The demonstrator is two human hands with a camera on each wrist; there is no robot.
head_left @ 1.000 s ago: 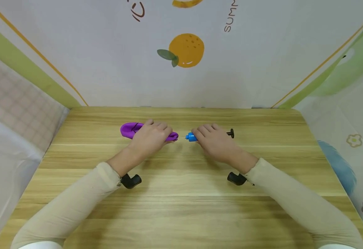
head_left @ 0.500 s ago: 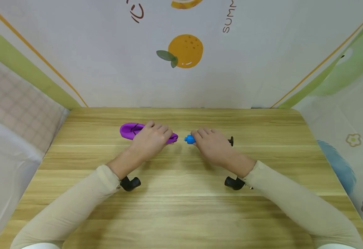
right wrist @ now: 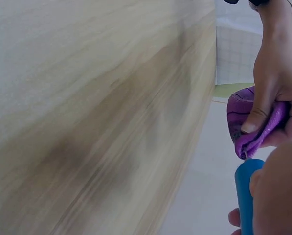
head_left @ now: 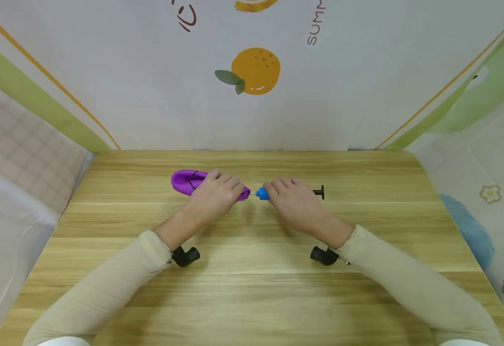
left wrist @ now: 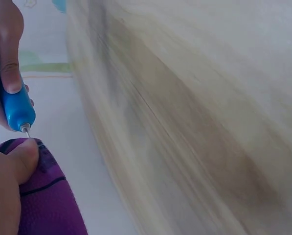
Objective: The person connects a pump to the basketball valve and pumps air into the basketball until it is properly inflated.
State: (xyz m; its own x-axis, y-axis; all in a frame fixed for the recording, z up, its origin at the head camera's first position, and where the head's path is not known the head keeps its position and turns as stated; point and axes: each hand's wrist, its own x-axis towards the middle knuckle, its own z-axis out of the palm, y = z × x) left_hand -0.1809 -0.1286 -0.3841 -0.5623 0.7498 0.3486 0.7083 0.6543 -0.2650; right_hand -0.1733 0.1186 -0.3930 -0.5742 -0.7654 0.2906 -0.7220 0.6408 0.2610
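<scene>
My left hand grips a limp, folded purple ball with black seam lines, which looks like a deflated basketball. In the left wrist view its thumb presses the ball near the end facing the pump. A small blue hand pump with a black T-shaped handle is held in my right hand, fingers wrapped round the barrel. From the pump's tip a thin metal needle reaches the ball's surface. How deep the needle sits in the ball cannot be seen.
Both hands are over the far half of a wood-grain table. Behind it hangs a white cloth printed with an orange. Black wrist-camera mounts stick out below both wrists.
My left hand has moved slightly right with the ball. My right hand has shifted a little left, so the gap between ball and pump has narrowed and the needle now meets the ball.
</scene>
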